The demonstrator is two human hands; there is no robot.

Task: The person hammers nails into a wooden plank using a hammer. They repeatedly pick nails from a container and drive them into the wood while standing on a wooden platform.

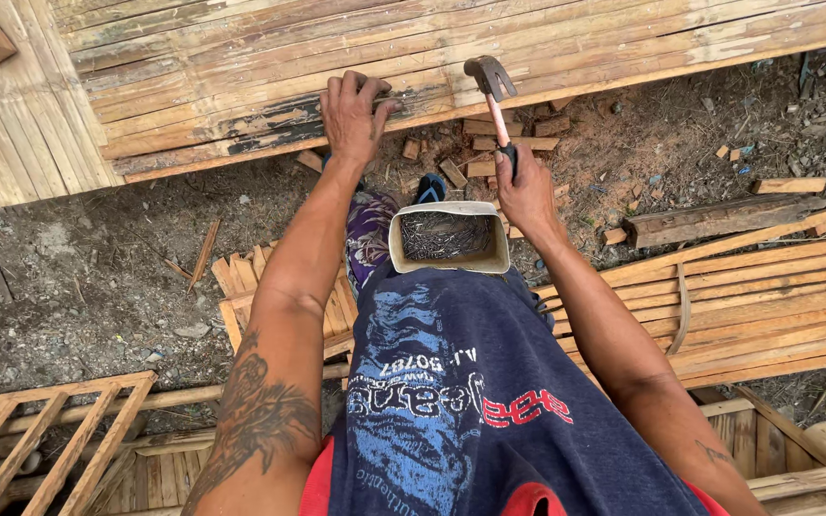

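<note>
Dirt ground, bamboo panel (pixel 241 57) across top. Left hand (pixel 354 115) on panel, fingers spread. Right hand (pixel 526 191) beside it, fingers wrapped around hammer (pixel 491 91). Nail tub (pixel 449 237) below panel.

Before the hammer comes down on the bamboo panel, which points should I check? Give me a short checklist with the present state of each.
1. Right hand grips the pink-handled steel claw hammer firmly: ok.
2. Hammer head raised above the flattened bamboo slat panel: ok.
3. Left hand rests on the panel edge, fingers close to the hammer: not ok.
4. Nail held upright under the fingers: cannot tell.
5. White plastic container of dark nails sits steady on the lap: ok.
6. Wooden offcuts on the ground around the feet: not ok.
</note>
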